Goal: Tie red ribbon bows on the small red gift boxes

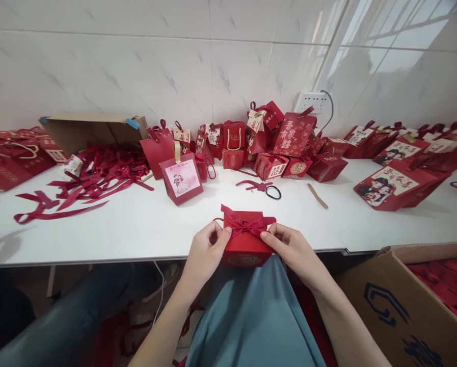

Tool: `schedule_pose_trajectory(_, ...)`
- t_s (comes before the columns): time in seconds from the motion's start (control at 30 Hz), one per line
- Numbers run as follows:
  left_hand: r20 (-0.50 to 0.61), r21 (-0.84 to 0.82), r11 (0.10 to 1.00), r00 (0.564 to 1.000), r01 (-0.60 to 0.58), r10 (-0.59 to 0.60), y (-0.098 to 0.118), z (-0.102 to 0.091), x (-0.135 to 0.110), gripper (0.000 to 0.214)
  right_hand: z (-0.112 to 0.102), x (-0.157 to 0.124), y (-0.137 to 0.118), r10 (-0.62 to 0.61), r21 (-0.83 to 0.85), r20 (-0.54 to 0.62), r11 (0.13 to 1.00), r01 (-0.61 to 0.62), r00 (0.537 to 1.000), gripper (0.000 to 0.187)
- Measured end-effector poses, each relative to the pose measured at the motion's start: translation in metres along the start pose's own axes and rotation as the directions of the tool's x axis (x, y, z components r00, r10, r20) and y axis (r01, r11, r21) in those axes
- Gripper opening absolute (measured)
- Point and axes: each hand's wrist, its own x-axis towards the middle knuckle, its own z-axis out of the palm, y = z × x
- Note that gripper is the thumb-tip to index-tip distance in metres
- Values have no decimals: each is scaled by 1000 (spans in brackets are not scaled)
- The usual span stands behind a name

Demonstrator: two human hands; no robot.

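Note:
A small red gift box [247,256] sits at the table's front edge, just above my lap. Across its top lies a dark red ribbon bow [248,225], with one tail standing up at the back left. The thumb and fingers of my left hand [209,244] are closed on the bow's left side. On the other side, my right hand [287,244] pinches the bow's right loop. Both thumbs rest near the box's upper corners. The fingertips behind the ribbon are partly hidden.
Several finished red boxes [234,137] line the wall. Loose ribbons [98,168] spill from a cardboard box [94,127] at left. A black hair tie [273,192] lies beyond my hands. Another carton [404,300] holding red material stands at lower right. Someone's jeans-clad leg [71,311] shows below left.

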Motion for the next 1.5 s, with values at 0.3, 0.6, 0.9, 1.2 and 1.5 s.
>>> schedule_pose_trajectory(0.3,205,-334,940,979,66,4,-14,-3,14,39,-1,8,19,57,515,115,850,-108,992,39)
schedule_pose_trajectory(0.6,235,-465,878,972,114,-1,-20,2,19,41,4,13,26,87,668,134,728,-155,987,40)
schedule_pose_trajectory(0.9,38,-207,976,997,-65,74,-24,-3,6,51,-10,15,45,-63,368,-150,923,115,987,42)
schedule_pose_trajectory(1.2,-259,88,989,957,-115,134,-29,-19,22,56,9,-2,52,-149,341,-196,916,210,969,30)
schedule_pose_trajectory(1.5,-140,-140,984,986,-106,86,-22,-23,16,35,1,-2,49,-278,93,-205,949,301,939,27)
